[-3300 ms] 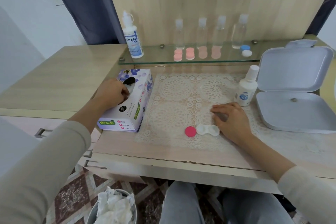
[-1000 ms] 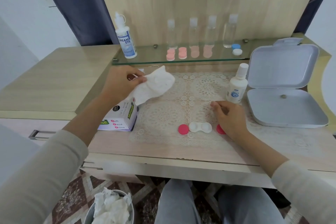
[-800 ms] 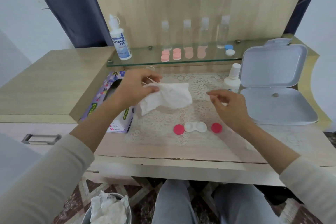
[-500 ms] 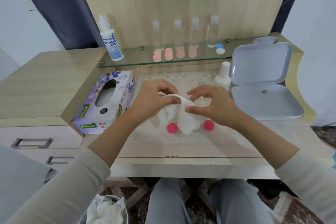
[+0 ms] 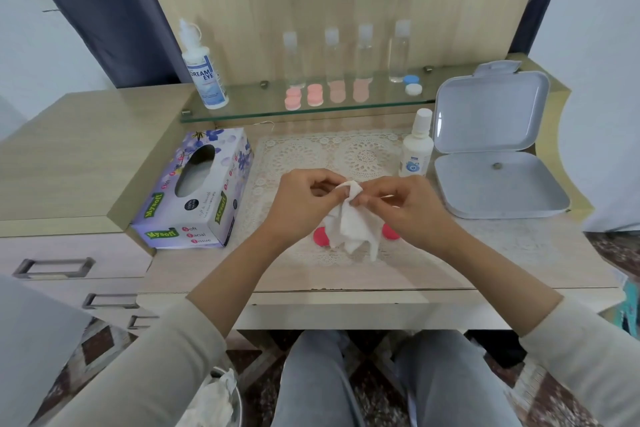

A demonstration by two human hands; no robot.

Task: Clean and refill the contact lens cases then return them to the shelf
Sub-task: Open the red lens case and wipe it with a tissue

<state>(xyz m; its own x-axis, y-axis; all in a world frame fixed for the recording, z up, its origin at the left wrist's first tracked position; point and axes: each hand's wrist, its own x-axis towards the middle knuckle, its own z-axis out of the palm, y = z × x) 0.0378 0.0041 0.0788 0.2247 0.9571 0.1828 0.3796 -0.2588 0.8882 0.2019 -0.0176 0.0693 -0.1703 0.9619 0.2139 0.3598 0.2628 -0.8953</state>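
Over the lace mat [image 5: 346, 152], my left hand [image 5: 304, 199] and my right hand [image 5: 405, 204] both pinch the top of a white tissue [image 5: 349, 225], which hangs down between them. The tissue hides the white contact lens case on the mat. Two loose pink caps lie at either side of it, the left cap [image 5: 321, 237] and the right cap [image 5: 391, 231], each partly covered. Several pink lens cases [image 5: 313, 95] and a blue and white case [image 5: 412, 84] sit on the glass shelf [image 5: 242, 111].
A tissue box [image 5: 197, 191] stands at the left of the mat. A small solution bottle [image 5: 417, 146] and an open grey box [image 5: 491, 156] are at the right. A large solution bottle [image 5: 204, 69] and several clear bottles [image 5: 346, 52] stand on the shelf. A bin with used tissues [image 5: 214, 402] is below.
My left hand pulled a tissue from the box and carried it over the lens case. My right hand rose from the mat and took hold of the tissue too.
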